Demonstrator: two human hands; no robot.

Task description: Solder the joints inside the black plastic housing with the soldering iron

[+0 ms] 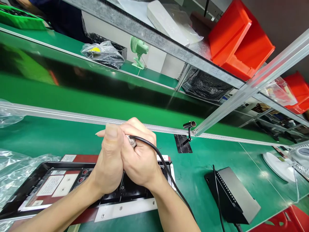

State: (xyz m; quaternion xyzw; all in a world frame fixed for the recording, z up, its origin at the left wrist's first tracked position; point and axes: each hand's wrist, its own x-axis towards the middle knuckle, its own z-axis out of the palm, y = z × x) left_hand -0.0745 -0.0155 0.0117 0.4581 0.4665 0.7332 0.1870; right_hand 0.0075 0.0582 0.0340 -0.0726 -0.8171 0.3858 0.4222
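Observation:
My right hand (142, 158) is closed around a mostly hidden corded tool. Its silver metal connector (132, 141) shows between the hands, and a black cable (159, 153) runs from it over my right wrist. Pressed against the right hand, my left hand (109, 161) is closed with its thumb up; what its fingers hold is hidden. Both hands are above a black plastic housing (82, 165), which lies in a fixture with reddish-brown boards and a white strip (127, 208) with screw holes along the near side. My hands cover part of the housing.
Clear plastic wrap (14, 170) lies at the left. A small black stand (189, 129) holds a tube near the rail. To the right are a black and grey box (231, 195), a white fan (300, 158) and a red chair (287, 220). Red bins (238, 38) sit overhead. Behind is a person's dark sleeve (62, 19).

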